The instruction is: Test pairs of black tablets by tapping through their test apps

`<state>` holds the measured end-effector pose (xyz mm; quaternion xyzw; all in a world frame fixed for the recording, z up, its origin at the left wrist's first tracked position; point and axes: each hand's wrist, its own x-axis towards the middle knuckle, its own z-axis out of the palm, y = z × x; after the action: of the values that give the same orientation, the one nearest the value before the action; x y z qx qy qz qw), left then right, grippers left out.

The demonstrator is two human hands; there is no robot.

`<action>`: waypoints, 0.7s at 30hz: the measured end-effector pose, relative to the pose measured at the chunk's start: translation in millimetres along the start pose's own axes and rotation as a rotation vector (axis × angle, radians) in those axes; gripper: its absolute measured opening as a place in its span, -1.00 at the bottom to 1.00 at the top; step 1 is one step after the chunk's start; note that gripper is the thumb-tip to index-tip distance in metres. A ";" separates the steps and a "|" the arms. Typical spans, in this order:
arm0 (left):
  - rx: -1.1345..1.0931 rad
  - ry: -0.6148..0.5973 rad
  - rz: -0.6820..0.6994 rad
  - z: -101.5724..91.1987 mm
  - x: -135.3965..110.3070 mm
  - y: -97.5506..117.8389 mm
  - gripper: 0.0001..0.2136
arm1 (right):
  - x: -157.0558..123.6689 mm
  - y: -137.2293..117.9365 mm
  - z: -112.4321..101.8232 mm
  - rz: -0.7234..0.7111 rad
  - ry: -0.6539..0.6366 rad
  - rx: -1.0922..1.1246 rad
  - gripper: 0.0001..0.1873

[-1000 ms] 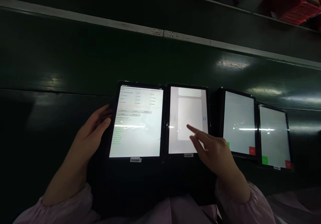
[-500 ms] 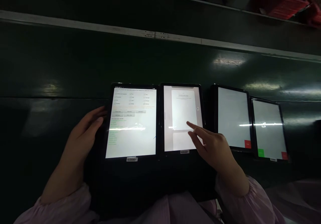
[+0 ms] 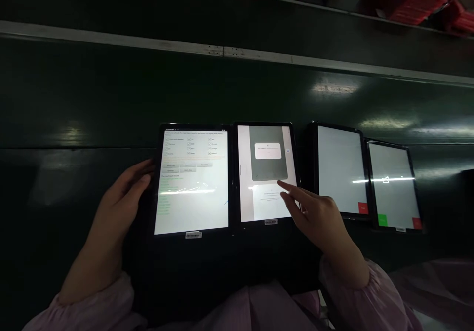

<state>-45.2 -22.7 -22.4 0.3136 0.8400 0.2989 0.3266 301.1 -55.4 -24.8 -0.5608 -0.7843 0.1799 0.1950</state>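
Right hand (image 3: 318, 220), forefinger extended over tablet (image 3: 264, 163)

No words can be read: the checklist (image 3: 190, 148) on the left tablet (image 3: 190, 197), the pop-up (image 3: 267, 150) on the next tablet (image 3: 266, 202), the red button (image 3: 363, 208), the green button (image 3: 382, 220) and the barcode sticker (image 3: 193, 234) are too small or blurred.

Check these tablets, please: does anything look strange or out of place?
The second tablet from the left stands out: it shows a grey panel with a small pop-up box, unlike the other screens.
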 end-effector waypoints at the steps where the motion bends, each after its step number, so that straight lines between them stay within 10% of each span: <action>1: -0.001 -0.003 0.003 0.4 -0.8 0.9 -0.62 | -1.9 -0.6 -0.9 -0.005 0.003 -0.013 -0.51; 21: -0.005 -0.019 0.012 1.7 -4.5 3.5 -0.62 | -2.7 -4.1 -4.4 -0.029 0.005 0.110 -0.53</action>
<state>-40.2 -23.2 -19.3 0.3206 0.8342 0.2999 0.3337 300.8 -58.9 -19.3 -0.5383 -0.7807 0.2188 0.2300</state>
